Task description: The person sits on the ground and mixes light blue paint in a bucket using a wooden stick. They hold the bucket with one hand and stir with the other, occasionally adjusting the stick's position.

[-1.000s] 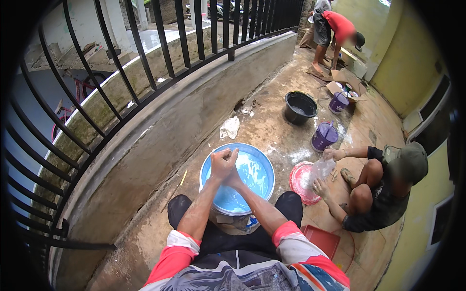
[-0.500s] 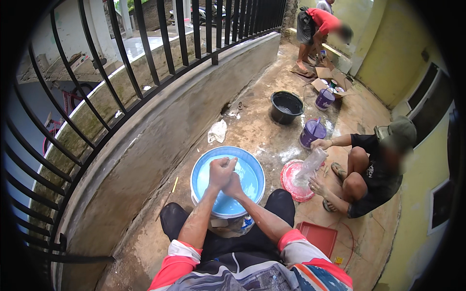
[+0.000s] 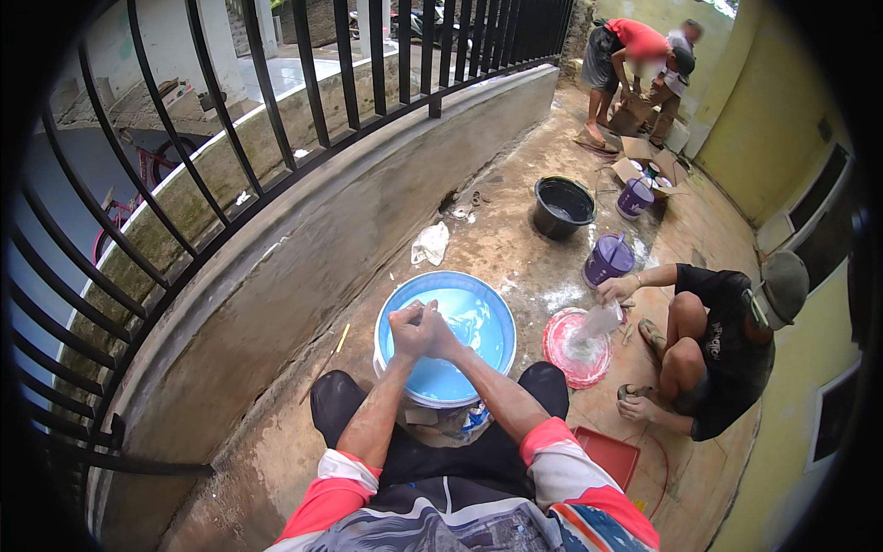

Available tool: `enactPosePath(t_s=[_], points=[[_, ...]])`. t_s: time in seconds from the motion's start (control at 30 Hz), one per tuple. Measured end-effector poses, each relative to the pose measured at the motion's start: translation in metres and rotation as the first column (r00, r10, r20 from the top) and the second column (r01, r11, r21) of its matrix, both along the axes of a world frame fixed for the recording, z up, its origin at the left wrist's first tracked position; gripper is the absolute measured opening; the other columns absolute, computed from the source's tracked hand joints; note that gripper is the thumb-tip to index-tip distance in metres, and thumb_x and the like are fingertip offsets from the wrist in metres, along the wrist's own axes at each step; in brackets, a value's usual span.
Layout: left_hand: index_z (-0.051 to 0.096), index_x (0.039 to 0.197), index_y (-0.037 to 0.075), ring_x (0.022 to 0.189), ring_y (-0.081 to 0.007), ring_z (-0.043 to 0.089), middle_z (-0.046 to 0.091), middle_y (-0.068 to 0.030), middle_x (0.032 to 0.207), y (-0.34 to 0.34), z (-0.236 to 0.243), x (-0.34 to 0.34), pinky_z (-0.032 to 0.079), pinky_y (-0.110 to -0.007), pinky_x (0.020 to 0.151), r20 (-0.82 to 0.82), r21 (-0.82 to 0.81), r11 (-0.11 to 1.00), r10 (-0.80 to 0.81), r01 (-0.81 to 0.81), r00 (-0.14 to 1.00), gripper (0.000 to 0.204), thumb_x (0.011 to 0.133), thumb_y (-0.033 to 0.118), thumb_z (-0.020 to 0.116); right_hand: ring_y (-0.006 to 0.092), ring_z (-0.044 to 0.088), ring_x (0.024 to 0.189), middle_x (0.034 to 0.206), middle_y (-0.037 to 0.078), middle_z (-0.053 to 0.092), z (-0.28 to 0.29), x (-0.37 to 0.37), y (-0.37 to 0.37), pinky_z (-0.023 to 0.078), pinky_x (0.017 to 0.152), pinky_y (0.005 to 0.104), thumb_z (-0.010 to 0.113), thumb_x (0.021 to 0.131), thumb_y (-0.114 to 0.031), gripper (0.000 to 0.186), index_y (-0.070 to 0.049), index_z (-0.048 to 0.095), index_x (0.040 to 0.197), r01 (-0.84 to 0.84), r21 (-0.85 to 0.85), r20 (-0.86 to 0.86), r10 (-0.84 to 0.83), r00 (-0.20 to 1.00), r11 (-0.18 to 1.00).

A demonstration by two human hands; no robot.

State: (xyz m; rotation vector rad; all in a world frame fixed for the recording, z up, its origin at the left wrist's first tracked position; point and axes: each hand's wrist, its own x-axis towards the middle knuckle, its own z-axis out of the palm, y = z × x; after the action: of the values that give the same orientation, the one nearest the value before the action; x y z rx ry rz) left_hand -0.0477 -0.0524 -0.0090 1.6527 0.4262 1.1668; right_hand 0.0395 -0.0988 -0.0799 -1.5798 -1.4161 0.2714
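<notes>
My left hand [image 3: 409, 329] and my right hand [image 3: 441, 340] are pressed together, fingers curled in, above a wide round tub [image 3: 379, 358]. Whatever lies between them, if anything, is hidden. Glossy pale blue liquid [image 3: 481, 324] fills much of the tub, which stands between my knees. To the right, a squatting co-worker's hand [image 3: 618, 290] holds a clear plastic bag [image 3: 602, 320] over a red round lid [image 3: 555, 354] heaped with white powder. That person's other hand [image 3: 636, 407] is low by their foot.
Purple buckets [image 3: 608, 261], a black basin [image 3: 563, 210] and an opened cardboard box [image 3: 636, 149] stand farther off. A white rag [image 3: 430, 244] lies by the low wall [image 3: 303, 239] with black railings. A red tray [image 3: 606, 454] is beside my right knee. Two people bend at the back.
My hands stay together over the tub, their grip slightly shifted. The co-worker has taken one hand off the bag and lowered it. At the back, a second person has come into fuller view.
</notes>
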Motion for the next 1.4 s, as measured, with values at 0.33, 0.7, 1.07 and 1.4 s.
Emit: enactPosePath(t_s=[0.33,0.7,1.07,1.4], points=[[0.059,0.058,0.000,0.042,-0.0081,0.048,0.054,-0.0019,0.051,0.009,0.008,0.023,0.035,-0.028,0.042,-0.220,-0.209,0.957,-0.248,0.203,0.944,0.041,0.092,0.019,0.069,0.0328,0.072,0.092,0.094,0.020,0.072,0.019,-0.018,-0.029,0.054,0.076,0.0410,0.067,0.078,-0.009,0.022,-0.001,0.068,0.099,0.294,-0.220,-0.136,-0.327,0.935,0.930],[0.058,0.059,-0.003,0.046,-0.0087,0.039,0.045,-0.0048,0.047,0.012,0.030,0.018,0.030,-0.032,0.044,-0.186,0.119,0.989,-0.064,0.087,0.980,0.036,0.086,0.014,0.072,0.0372,0.070,0.085,0.089,0.019,0.070,0.010,-0.020,0.006,0.054,0.070,0.0427,0.069,0.080,-0.013,0.025,0.000,0.062,0.100,0.278,0.219,-0.251,-0.221,0.942,0.935],[0.060,0.061,-0.001,0.043,-0.0085,0.050,0.055,-0.0026,0.052,-0.009,0.011,0.005,0.035,-0.027,0.042,-0.108,-0.293,0.931,-0.258,0.218,0.960,0.038,0.094,0.015,0.065,0.0413,0.067,0.083,0.084,0.021,0.068,0.019,-0.018,-0.037,0.053,0.067,0.0468,0.068,0.074,-0.012,0.021,-0.003,0.064,0.093,0.253,-0.051,0.008,-0.253,0.967,0.966],[0.058,0.060,-0.004,0.049,-0.0079,0.036,0.046,-0.0017,0.050,0.012,0.036,0.035,0.030,-0.033,0.046,-0.288,0.119,0.982,-0.109,0.149,0.951,0.037,0.087,0.017,0.072,0.0303,0.070,0.091,0.093,0.020,0.071,-0.007,-0.012,0.006,0.053,0.075,0.0394,0.069,0.080,-0.010,0.023,0.002,0.063,0.098,0.315,0.048,-0.275,-0.291,0.916,0.948]])
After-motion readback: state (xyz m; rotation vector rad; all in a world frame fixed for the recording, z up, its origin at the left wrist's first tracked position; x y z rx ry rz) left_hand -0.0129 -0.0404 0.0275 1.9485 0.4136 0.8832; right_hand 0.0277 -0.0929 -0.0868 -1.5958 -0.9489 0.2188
